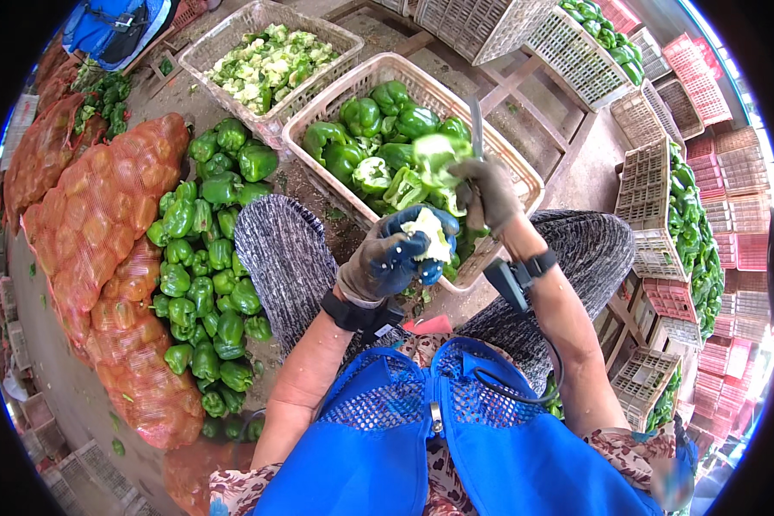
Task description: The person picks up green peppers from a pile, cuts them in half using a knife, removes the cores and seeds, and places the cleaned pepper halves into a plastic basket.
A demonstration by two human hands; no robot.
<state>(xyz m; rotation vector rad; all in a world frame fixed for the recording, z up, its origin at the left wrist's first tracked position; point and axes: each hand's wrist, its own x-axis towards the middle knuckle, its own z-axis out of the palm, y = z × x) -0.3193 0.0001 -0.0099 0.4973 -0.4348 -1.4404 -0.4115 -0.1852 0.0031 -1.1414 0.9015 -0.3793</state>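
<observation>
My left hand (383, 262), in a grey and blue work glove, is closed around a pale pepper core (428, 230) with white pith and seeds. My right hand (494, 196), also gloved, grips a knife (476, 125) whose blade points up and away from me. Beside its fingers is a cut green bell pepper (441, 156), smeared by motion; whether the hand touches it I cannot tell. Below both hands sits a plastic crate (322, 183) of green peppers, among them a cut, opened one (371, 175).
Another crate (193, 56) at the far left holds pale pepper cores. Loose whole peppers (202, 292) are heaped beside my left knee, against red mesh sacks (116, 215). At right stand stacked crates (645, 193) with peppers. A wooden frame (525, 82) lies behind the near crate.
</observation>
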